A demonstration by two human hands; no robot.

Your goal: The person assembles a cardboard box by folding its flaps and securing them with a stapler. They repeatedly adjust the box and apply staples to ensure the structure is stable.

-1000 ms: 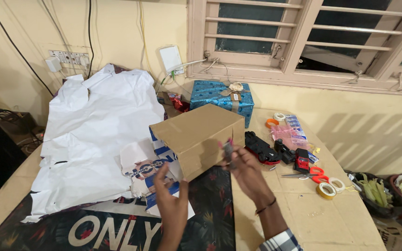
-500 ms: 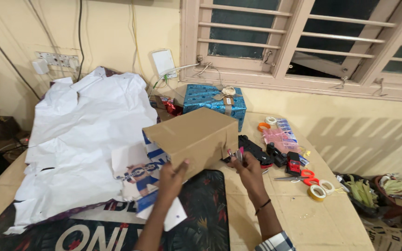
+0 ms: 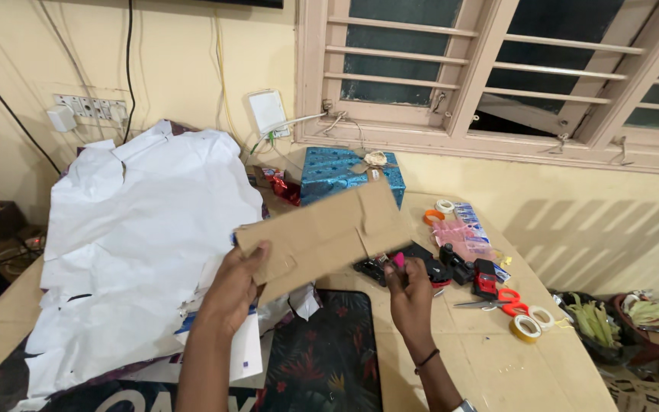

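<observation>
Pale yellow wall and a pink-framed louvred window (image 3: 497, 69) stand behind a tan tabletop (image 3: 467, 358) crowded with wrapping supplies. Held up over the middle of that tabletop is a brown cardboard box (image 3: 322, 233), tilted so its right end sits higher than its left. The left hand (image 3: 238, 286) is closed on the box's lower left corner, thumb on the near face and fingers behind. The right hand (image 3: 408, 294) is under the box's lower right edge, fingers curled up toward it; whether this grip truly pinches the cardboard or only touches it cannot be told, and something small and pink shows at its fingertips. Left of the box, a large crumpled sheet of white paper (image 3: 139, 236) spreads over the tabletop. Below the box lies a dark floral mat (image 3: 329, 358). Behind the box, near the wall, stands a blue wrapped gift box (image 3: 337, 172) with a bow on top. Right of the cardboard box lie a black tape dispenser (image 3: 421, 267), red-handled scissors (image 3: 497, 297), a roll of yellow tape (image 3: 526, 326) and a pink packet (image 3: 463, 236). A white switchboard (image 3: 89, 107) is mounted on the wall, up and left of the box.
</observation>
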